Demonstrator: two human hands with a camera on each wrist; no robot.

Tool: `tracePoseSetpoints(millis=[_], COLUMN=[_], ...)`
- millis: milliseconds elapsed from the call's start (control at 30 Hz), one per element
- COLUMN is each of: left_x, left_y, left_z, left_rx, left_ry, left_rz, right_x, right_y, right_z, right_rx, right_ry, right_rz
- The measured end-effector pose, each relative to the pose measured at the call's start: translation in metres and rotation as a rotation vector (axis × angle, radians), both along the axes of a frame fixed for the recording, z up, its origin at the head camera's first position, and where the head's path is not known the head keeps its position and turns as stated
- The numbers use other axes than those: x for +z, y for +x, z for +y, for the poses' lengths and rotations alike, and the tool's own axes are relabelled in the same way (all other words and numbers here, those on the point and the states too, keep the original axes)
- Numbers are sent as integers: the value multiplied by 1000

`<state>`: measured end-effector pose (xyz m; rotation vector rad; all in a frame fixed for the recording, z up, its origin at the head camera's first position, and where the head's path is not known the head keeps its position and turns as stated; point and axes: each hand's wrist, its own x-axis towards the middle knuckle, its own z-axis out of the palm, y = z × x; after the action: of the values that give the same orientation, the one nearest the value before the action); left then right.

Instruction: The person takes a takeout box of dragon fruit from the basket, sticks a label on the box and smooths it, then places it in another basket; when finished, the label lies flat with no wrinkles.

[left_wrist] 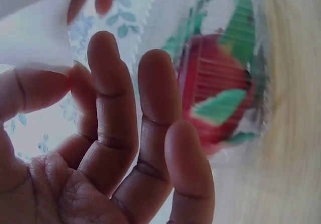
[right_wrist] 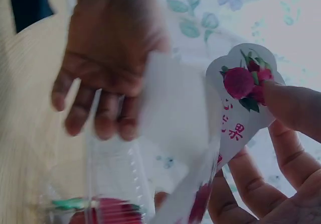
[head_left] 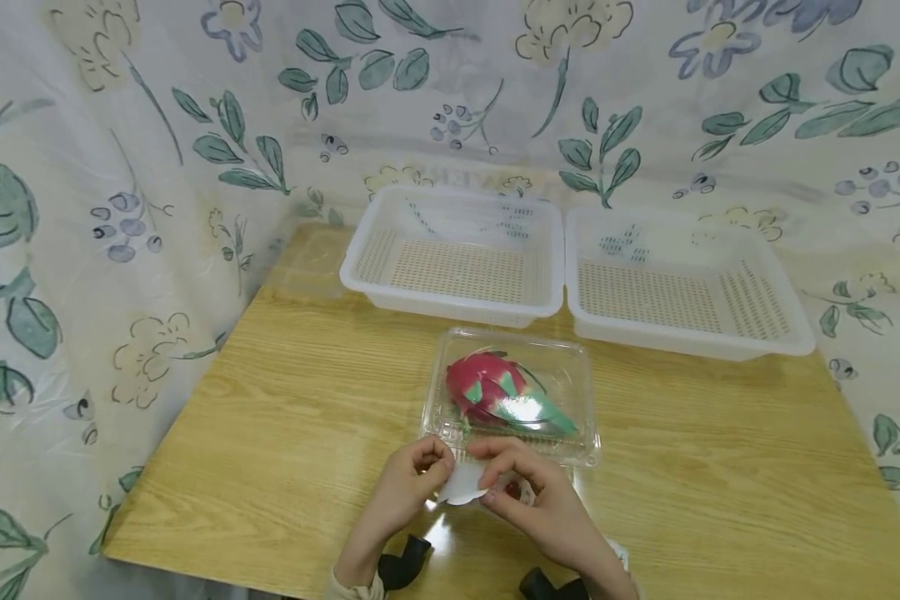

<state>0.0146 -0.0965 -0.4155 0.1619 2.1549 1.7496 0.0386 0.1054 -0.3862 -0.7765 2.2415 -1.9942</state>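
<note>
On the petal-edged label [right_wrist: 244,114] held over the near part of the surface [head_left: 307,400], magenta Chinese characters run in a line; the clearest is 果, the others too blurred or cut off to tell. Faint capitals, apparently VER, stand on the floral cloth [head_left: 435,96] beyond the surface's far edge.

The head camera looks forward and down from above the near edge of the tabletop [head_left: 292,408]. Close up, the left wrist camera faces the palm of the left hand [left_wrist: 108,158]; the right looks past the right hand [right_wrist: 296,156] toward the left. All share the plastic box [head_left: 591,408].
</note>
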Motion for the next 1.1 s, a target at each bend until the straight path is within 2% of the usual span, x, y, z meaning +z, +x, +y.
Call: tracePoseSetpoints(millis=[133, 333, 467, 600, 733, 833, 900, 967, 1100], left_x=[-2, -5, -9, -11, -8, 5, 18, 32, 56], left_y=[3, 8, 10, 13, 15, 14, 10, 3, -15], left_z=[-5, -15, -17, -19, -19, -18, -16, -12, 2], left_rx=[49, 85, 96, 104, 116, 138, 138, 107, -33], left_ry=[-72, -170, -255, -350, -460, -506, -474, -411, -295], left_rz=[-5, -3, 6, 34, 100, 184, 260, 346, 547], right_x=[4, 2, -1, -1, -2, -3, -2, -1, 4], right_y=[0, -7, -11, -15, -21, -28, -33, -40, -52], right_z=[5, 14, 17, 19, 21, 25, 28, 30, 33], right_rx=[51, 70, 52, 38, 36, 14, 8, 12, 49], right_ry=[-139, -322, -357, -364, -315, -214, -125, -41, 97], right_rz=[-11, -22, -51, -39, -30, -40, -38, -33, -24])
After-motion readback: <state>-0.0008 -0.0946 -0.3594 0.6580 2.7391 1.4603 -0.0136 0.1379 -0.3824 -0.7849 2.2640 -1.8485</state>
